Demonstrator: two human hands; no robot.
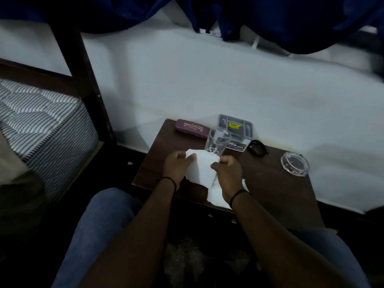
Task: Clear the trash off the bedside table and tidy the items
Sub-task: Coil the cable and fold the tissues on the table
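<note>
A white paper tissue (202,170) lies over the front middle of the dark wooden bedside table (270,183). My left hand (176,166) pinches its upper left corner, and my right hand (227,169) grips its right edge with curled fingers. More white tissue (218,197) hangs toward the table's front edge under my right wrist. Just behind the tissue stands an empty clear glass (218,142).
A purple spectacle case (192,128) lies at the back left. A grey organiser tray (236,126) with a yellow label leans at the wall. A coiled black cable (257,148) and a glass ashtray (294,163) sit right. A striped mattress (41,125) is at left.
</note>
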